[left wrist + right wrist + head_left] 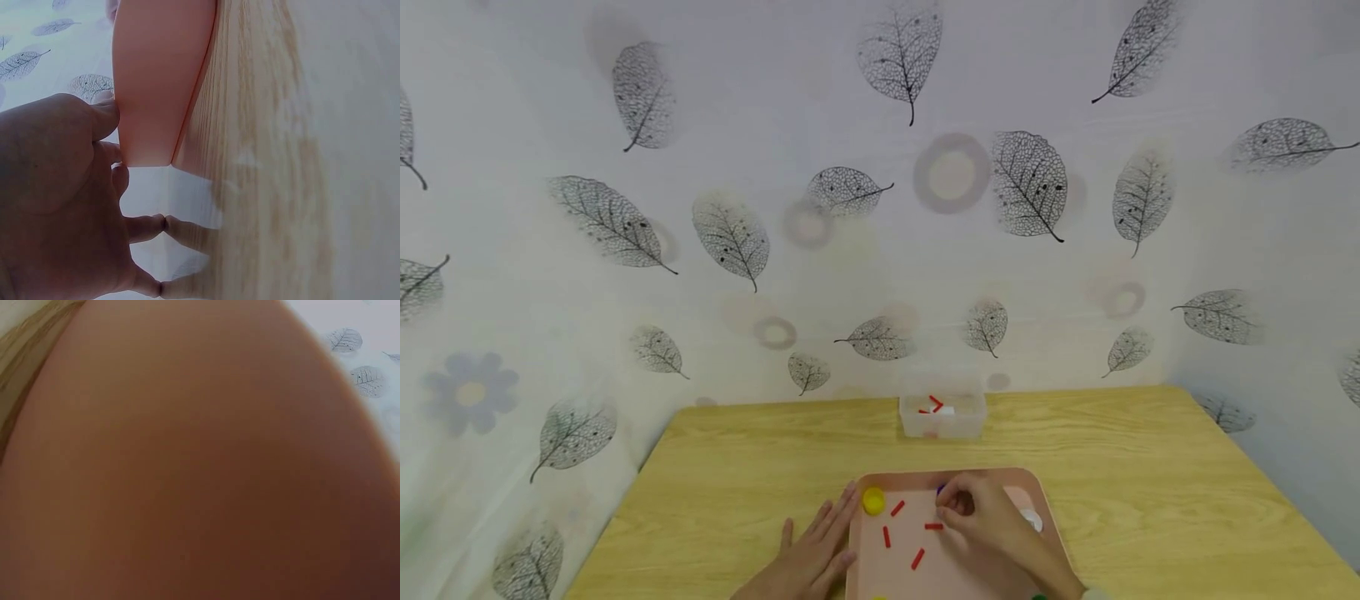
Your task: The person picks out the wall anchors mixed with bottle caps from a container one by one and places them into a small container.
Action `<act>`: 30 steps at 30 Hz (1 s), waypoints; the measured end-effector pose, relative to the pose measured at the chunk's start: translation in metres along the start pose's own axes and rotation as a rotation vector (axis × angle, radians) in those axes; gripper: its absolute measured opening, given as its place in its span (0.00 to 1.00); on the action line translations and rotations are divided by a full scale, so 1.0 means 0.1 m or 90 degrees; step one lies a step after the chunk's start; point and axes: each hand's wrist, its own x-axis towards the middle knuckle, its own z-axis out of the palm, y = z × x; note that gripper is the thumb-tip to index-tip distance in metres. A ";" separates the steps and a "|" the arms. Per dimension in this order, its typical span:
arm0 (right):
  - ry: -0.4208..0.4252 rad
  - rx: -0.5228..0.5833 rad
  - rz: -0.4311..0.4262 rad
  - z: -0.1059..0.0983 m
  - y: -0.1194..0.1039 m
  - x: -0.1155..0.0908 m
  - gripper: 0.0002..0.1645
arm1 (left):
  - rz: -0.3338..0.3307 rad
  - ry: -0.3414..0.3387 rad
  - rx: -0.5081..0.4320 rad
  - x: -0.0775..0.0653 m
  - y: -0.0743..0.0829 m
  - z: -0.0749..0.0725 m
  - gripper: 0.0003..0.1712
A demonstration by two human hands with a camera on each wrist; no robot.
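Note:
A pink tray [955,575] lies on the table with several short red sticks [917,558] in it. My left hand [811,557] rests at the tray's left side, fingers spread; in the left wrist view its thumb and fingertips touch the tray wall [159,81]. Over the tray's upper middle, my right hand [981,512] has thumb and forefinger brought together, beside a partly covered blue piece [940,489]. One red stick [933,527] lies just below those fingertips. I cannot tell what the right fingers pinch. Skin fills most of the right wrist view.
A round yellow piece [873,501] sits in the tray's upper left corner, a white one [1032,520] at its right side. Green [1039,597] shows at the bottom edge. Behind, a clear plastic box [943,427] holds red sticks. A leaf-patterned curtain [850,275] hangs beyond the wooden table [760,450].

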 end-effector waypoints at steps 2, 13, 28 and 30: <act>-0.005 -0.016 0.001 0.00 0.01 0.00 0.03 | -0.002 -0.001 -0.007 0.00 -0.01 0.00 0.36; 0.000 -0.132 -0.074 0.08 0.07 -0.02 0.07 | 0.002 0.000 -0.010 0.03 -0.02 0.01 0.36; -0.055 -0.160 -0.006 0.09 -0.03 -0.04 0.13 | -0.004 -0.011 -0.004 0.02 0.00 -0.03 0.36; -0.057 -0.162 0.000 0.09 -0.03 -0.04 0.14 | -0.004 -0.011 -0.006 0.01 -0.01 -0.03 0.36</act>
